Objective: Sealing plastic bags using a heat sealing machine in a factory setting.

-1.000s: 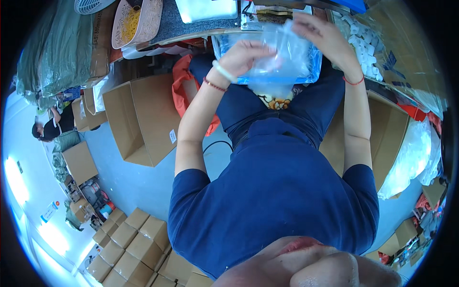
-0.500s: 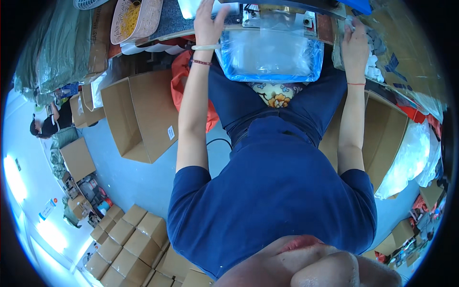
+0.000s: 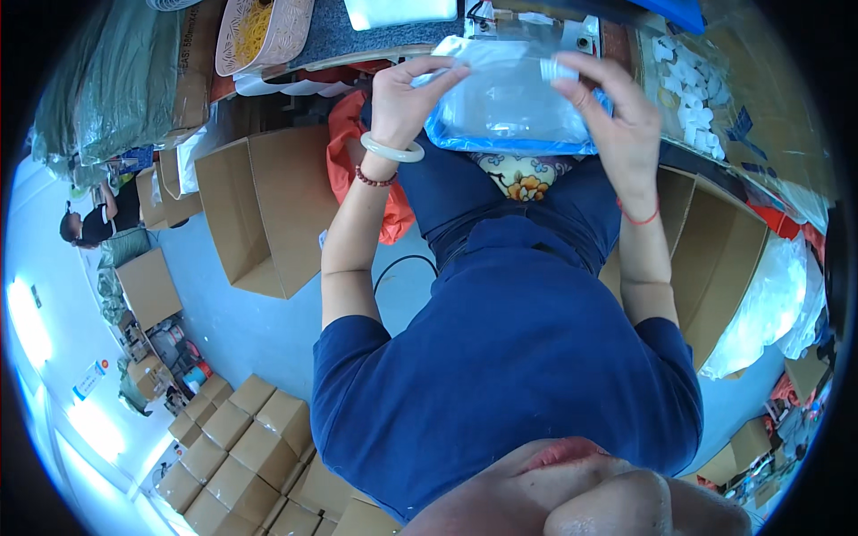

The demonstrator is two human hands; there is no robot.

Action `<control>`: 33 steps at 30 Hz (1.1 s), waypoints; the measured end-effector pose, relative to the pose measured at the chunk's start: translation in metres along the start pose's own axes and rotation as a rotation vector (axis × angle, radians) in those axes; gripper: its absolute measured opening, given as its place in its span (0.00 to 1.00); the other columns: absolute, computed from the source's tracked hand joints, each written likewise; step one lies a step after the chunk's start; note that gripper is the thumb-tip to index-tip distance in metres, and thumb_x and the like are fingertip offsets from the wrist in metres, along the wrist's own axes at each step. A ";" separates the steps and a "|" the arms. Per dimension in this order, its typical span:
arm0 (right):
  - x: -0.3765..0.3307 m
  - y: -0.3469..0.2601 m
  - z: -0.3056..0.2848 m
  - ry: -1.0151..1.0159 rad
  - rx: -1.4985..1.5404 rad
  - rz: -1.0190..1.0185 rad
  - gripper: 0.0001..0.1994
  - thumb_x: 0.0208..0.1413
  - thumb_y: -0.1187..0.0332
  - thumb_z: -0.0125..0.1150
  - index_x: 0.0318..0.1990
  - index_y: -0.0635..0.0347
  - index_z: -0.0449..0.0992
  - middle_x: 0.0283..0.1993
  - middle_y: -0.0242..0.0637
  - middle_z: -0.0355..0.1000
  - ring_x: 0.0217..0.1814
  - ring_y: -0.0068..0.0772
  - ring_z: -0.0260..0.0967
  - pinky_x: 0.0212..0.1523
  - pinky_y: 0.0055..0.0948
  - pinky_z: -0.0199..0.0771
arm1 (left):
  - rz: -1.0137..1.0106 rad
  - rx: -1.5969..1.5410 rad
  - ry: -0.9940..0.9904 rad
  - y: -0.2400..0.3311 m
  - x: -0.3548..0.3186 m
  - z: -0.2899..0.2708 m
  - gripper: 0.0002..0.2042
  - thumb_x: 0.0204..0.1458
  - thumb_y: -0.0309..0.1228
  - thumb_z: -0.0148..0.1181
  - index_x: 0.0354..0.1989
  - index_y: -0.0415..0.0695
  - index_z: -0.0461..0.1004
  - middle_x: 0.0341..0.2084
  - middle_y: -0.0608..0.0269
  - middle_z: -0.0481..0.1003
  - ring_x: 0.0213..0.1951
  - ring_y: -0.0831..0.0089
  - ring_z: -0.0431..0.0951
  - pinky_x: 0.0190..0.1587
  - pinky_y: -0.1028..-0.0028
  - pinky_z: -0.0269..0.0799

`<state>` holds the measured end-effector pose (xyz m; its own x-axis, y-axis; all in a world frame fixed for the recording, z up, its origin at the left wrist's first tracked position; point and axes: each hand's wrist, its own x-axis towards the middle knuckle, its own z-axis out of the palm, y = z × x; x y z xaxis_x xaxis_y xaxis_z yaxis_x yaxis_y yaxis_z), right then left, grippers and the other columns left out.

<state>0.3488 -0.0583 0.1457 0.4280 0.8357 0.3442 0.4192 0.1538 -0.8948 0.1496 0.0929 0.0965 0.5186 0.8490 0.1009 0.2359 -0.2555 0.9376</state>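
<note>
Over the near edge of the workbench, my left hand (image 3: 402, 105) pinches the edge of a clear plastic bag (image 3: 474, 52) between thumb and fingers. Facing it, my right hand (image 3: 626, 121) grips a small white ribbed cylinder (image 3: 556, 70) with thumb and forefinger, right of the bag and slightly apart from my left hand. Below both hands, a container lined with blue plastic (image 3: 509, 146) sits above my lap, with clear plastic in it. Several white pieces (image 3: 693, 98) like it lie in a bin to the right.
A pink basket (image 3: 290, 40) of yellow bands stands at the bench's left, near a white sheet or pad (image 3: 402, 11). An open cardboard box (image 3: 299, 205) is left of my legs, another (image 3: 715, 259) right. Stacked cartons (image 3: 259, 447) and another person (image 3: 98, 219) are farther left.
Both hands have come inward from the bench's two sides to above the blue-lined container. My left hand now holds a clear bag, and my right hand a white cylinder from the right-hand bin.
</note>
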 end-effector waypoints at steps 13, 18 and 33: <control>0.039 0.023 -0.034 -0.433 -0.276 0.109 0.13 0.58 0.63 0.63 0.46 0.59 0.79 0.40 0.36 0.78 0.40 0.28 0.74 0.42 0.27 0.71 | -0.374 -0.406 -0.553 0.000 -0.002 0.032 0.11 0.54 0.30 0.65 0.40 0.34 0.81 0.33 0.59 0.82 0.37 0.76 0.81 0.42 0.78 0.76; 0.029 0.026 -0.025 -0.245 -0.145 0.172 0.12 0.56 0.64 0.66 0.47 0.55 0.81 0.38 0.28 0.77 0.40 0.16 0.69 0.41 0.20 0.69 | -0.276 -0.383 -0.449 -0.009 -0.001 0.044 0.10 0.54 0.29 0.65 0.40 0.35 0.81 0.34 0.58 0.82 0.39 0.75 0.81 0.47 0.78 0.75; 0.043 0.061 -0.044 -0.135 -0.437 0.084 0.17 0.61 0.61 0.58 0.53 0.59 0.74 0.46 0.41 0.78 0.43 0.40 0.78 0.45 0.30 0.74 | -0.632 -0.828 -0.443 -0.029 0.029 0.060 0.12 0.56 0.25 0.60 0.45 0.30 0.76 0.40 0.51 0.80 0.39 0.64 0.82 0.47 0.68 0.79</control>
<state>0.4277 -0.0365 0.1183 0.3790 0.9013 0.2098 0.6979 -0.1295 -0.7044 0.2072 0.0972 0.0523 0.7837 0.4368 -0.4416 0.0273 0.6860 0.7271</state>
